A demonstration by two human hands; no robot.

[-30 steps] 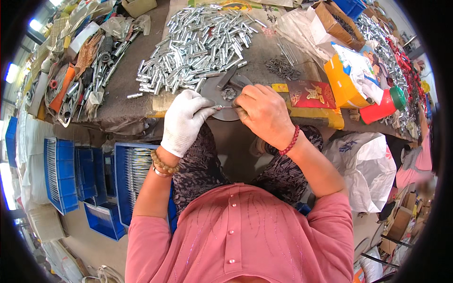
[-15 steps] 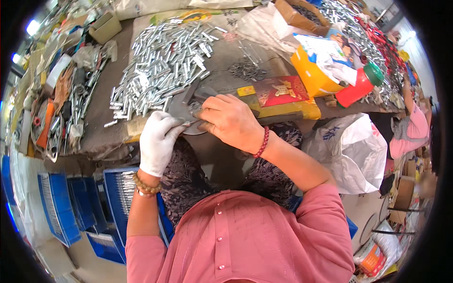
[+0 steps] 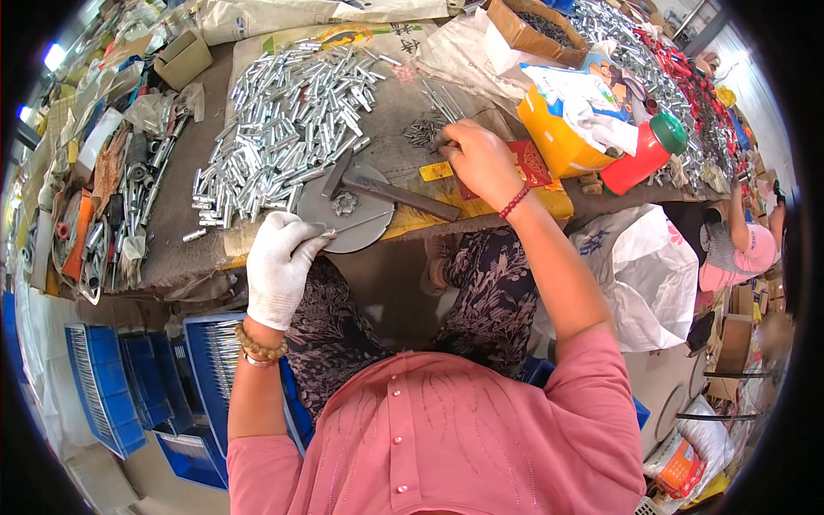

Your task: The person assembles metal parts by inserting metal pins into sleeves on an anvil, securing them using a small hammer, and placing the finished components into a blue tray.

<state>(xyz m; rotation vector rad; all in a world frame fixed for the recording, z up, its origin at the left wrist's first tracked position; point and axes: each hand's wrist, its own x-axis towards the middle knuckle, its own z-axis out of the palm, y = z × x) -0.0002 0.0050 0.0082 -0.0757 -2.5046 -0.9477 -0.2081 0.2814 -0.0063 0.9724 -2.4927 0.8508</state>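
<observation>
My left hand (image 3: 283, 266), in a white knitted glove, pinches the end of a thin metal rod (image 3: 365, 221) at the table's front edge. The rod points right over a round grey metal plate (image 3: 360, 239). On that plate rests a hammer (image 3: 395, 193), its handle reaching to the right, beside a small clump of metal bits (image 3: 344, 203). My bare right hand (image 3: 487, 165) has its fingertips drawn together at a small heap of dark metal pins (image 3: 421, 133); whatever they grip is hidden. A large pile of shiny metal tubes (image 3: 292, 120) lies beyond my left hand.
A red card (image 3: 528, 163) and a yellow tub (image 3: 558, 129) lie right of my right hand, near a red bottle with a green cap (image 3: 644, 154). Tools (image 3: 137, 180) crowd the left side. Blue crates (image 3: 103, 386) stand below; a white sack (image 3: 644, 283) hangs at right.
My right hand has left my left hand and moved away and right to the dark pins. The hammer and plate are now uncovered. My left hand keeps its pinch.
</observation>
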